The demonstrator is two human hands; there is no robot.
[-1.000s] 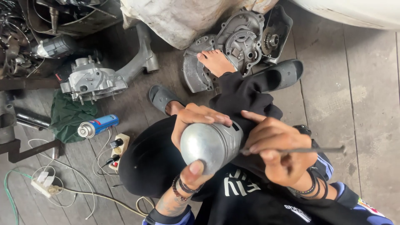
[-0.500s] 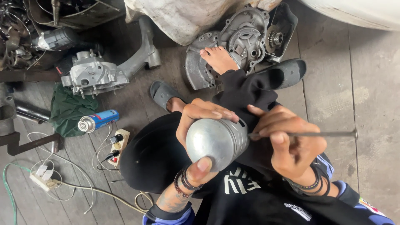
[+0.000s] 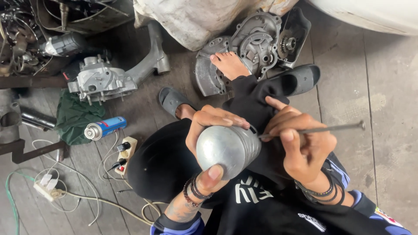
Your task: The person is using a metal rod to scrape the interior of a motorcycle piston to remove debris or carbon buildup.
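Since the earlier frames, both hands are sitting a touch lower and the rod is poking further out to the right; otherwise the same grip is holding. Left hand (image 3: 213, 130) is cupping the metal piston (image 3: 226, 148) over the lap, fingers (image 3: 230, 119) curled over its top edge and thumb pressed under the dome, so the grooved side is facing the other hand. Right hand (image 3: 300, 146) is closed around a thin metal rod (image 3: 322, 129), fingers wrapped tight, index finger laid forward along it, probably for steadying the tip. Rod tip is touching the piston's grooved band, looks like scraping or picking in a groove, cannot tell which groove exactly. Piston is being held up off the floor, between the knees, close to the body.

Person is squatting on a wooden plank floor (image 3: 383, 130), bare foot (image 3: 228, 65) resting against an engine case (image 3: 257, 43), black sandals (image 3: 296, 80) just beside it. Second engine block (image 3: 102, 80) is lying further left, a green rag (image 3: 74, 117) below it and a blue spray can (image 3: 104, 128) lying on its side near the rag. Power strip (image 3: 124, 154) and white cables (image 3: 65, 191) are trailing across the boards at lower left, well apart from the hands. Pale sack (image 3: 196, 19) is sitting at the top, behind the engine case
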